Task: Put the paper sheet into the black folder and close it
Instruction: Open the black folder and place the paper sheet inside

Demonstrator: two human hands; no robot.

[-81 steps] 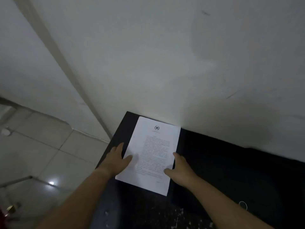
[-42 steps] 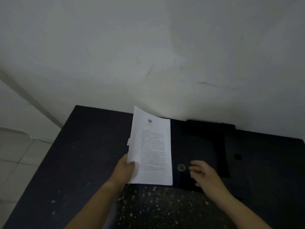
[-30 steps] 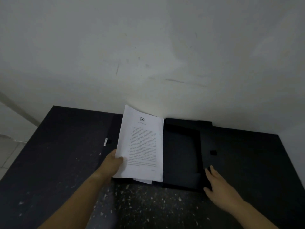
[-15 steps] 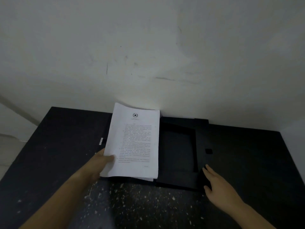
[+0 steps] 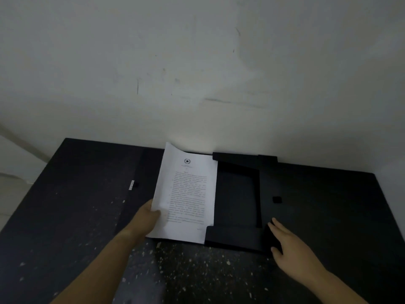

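A white printed paper sheet [image 5: 186, 194] with a star emblem at its top is pinched at its lower left edge by my left hand [image 5: 147, 218]. The sheet is tilted, and its right edge reaches over the left part of the black folder [image 5: 237, 194]. That folder lies open on the dark table, its inner flaps turned outward along the top, bottom and right. My right hand [image 5: 289, 249] rests flat, fingers apart, on the folder's lower right corner.
The dark table [image 5: 76, 216] has white speckles near its front and stands against a white wall [image 5: 197, 73]. A small white label [image 5: 131, 184] sits on the dark surface left of the sheet. Pale floor [image 5: 11, 194] shows past the table's left edge.
The folder was opened and its flaps spread out. My left hand lifted the sheet and shifted it right over the folder's left side. My right hand stayed at the lower right corner.
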